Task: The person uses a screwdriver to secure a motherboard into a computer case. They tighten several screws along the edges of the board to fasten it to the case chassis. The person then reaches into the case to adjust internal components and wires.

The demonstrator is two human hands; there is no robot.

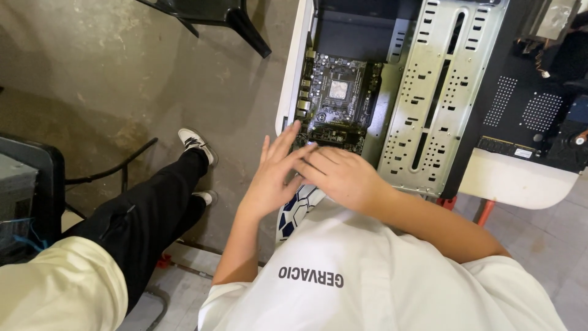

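Note:
An open computer case [441, 92] lies on its side on a white table [520, 181]. A dark motherboard [340, 98] with a bare processor socket sits inside it. My left hand [272, 178] has its fingers spread at the near edge of the motherboard. Its fingertips lie across the fingers of my right hand [346, 175]. The right hand rests flat by the case's lower edge with its fingers pointing left. Neither hand visibly holds anything. What lies under the palms is hidden.
A perforated metal drive plate [429, 104] fills the case's right half. A memory stick [505, 147] lies on a black side panel [520, 104]. Another person in black trousers [147, 214] and sneakers sits at the left. A black chair [214, 15] stands on the concrete floor.

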